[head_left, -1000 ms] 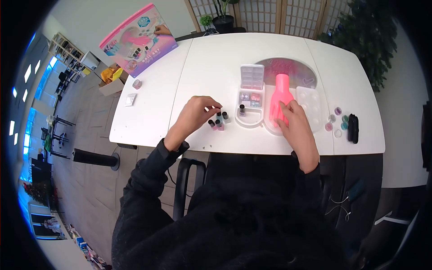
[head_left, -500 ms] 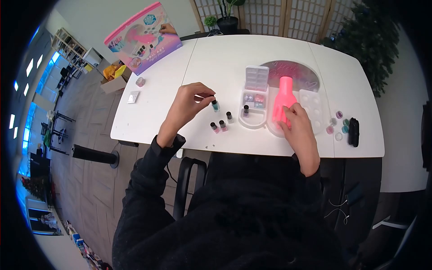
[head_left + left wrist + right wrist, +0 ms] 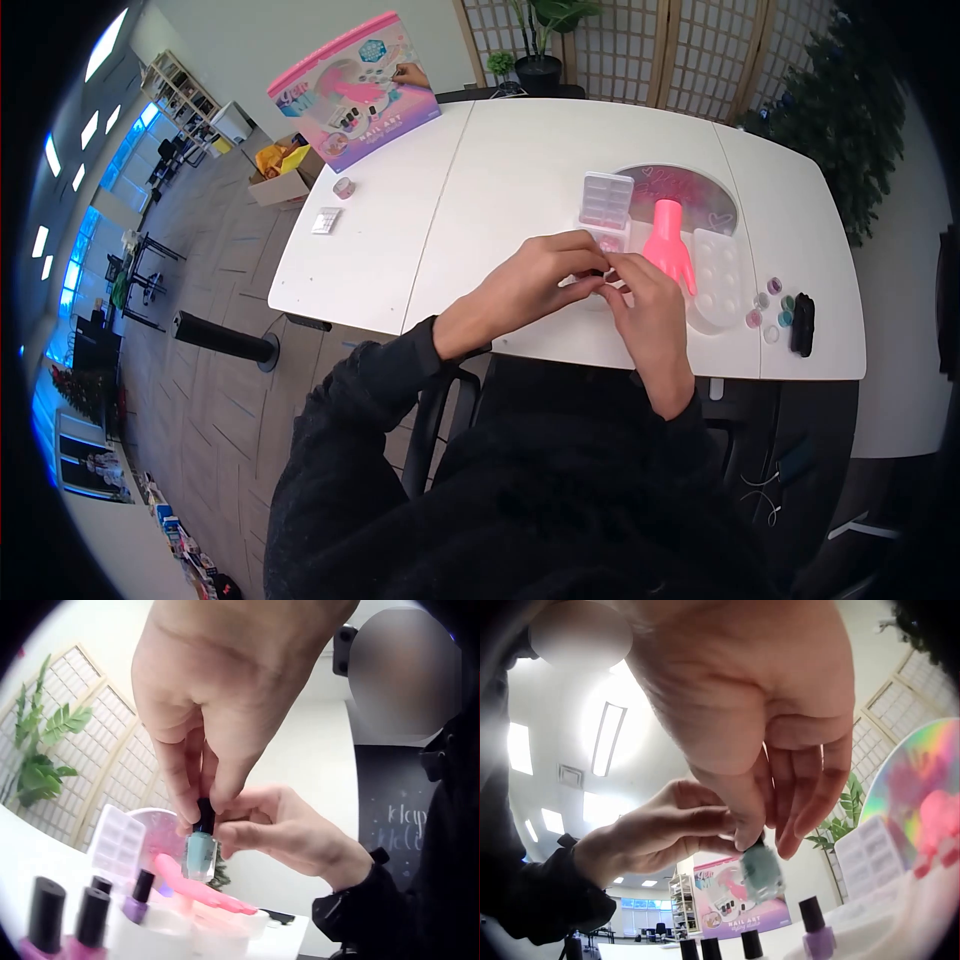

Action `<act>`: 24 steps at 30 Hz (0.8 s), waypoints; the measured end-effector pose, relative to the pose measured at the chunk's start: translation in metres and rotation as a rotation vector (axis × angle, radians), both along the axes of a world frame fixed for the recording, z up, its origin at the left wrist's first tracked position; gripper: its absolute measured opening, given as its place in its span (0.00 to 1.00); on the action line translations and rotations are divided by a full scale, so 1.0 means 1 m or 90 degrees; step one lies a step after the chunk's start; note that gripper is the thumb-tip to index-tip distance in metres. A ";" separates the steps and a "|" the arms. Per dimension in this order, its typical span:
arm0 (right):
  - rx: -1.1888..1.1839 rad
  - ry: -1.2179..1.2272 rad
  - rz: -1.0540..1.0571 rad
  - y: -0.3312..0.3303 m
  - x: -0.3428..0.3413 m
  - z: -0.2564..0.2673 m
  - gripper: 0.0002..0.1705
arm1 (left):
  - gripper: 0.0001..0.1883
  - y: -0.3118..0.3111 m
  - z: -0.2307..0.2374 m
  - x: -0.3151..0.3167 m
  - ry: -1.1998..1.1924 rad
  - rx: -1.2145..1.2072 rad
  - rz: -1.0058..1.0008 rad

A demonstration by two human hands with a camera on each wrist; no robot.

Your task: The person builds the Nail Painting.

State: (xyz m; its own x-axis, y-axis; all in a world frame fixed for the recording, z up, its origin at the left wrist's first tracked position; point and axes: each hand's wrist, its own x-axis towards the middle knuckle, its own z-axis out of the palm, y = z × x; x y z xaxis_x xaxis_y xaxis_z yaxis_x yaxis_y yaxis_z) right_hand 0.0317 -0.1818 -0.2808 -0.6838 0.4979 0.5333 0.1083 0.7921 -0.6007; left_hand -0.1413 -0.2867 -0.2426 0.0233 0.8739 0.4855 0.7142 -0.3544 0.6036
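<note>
In the left wrist view, a nail polish bottle (image 3: pixel 200 856) with teal polish and a black cap hangs upright between my hands. Thumb and fingers of my left hand (image 3: pixel 530 285) pinch its cap. Fingertips of my right hand (image 3: pixel 650 308) meet them there, closing around the cap from the other side. The head view has the bottle mostly hidden behind the fingers. Just beyond is a pink model hand (image 3: pixel 665 245) on a white nail art stand. A purple nail polish bottle (image 3: pixel 817 939) stands upright in the stand's holder, below my hands.
Several other polish bottles stand nearby, including a pink one (image 3: pixel 86 930). A clear compartment box lid (image 3: pixel 607 200) stands raised beside the round mirror (image 3: pixel 700 190). Small glitter pots (image 3: pixel 753 318) and a black case (image 3: pixel 803 325) lie right; the packaging box (image 3: pixel 355 95) stands far left.
My left hand lifted the teal bottle from beside the other bottles and carried it right. My right hand let go of the pink model hand and came left to the bottle.
</note>
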 end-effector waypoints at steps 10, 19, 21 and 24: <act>-0.099 -0.049 -0.158 0.034 0.048 0.013 0.19 | 0.08 0.052 -0.023 -0.005 0.152 -0.026 0.002; -0.084 -0.067 -0.134 0.036 0.049 0.002 0.16 | 0.08 0.053 -0.041 -0.006 0.277 -0.018 0.065; -0.114 -0.046 -0.138 0.035 0.050 0.003 0.14 | 0.08 0.047 -0.040 -0.006 0.310 -0.014 0.088; -0.110 -0.052 -0.137 0.035 0.050 0.002 0.12 | 0.08 0.045 -0.039 -0.004 0.310 -0.035 0.088</act>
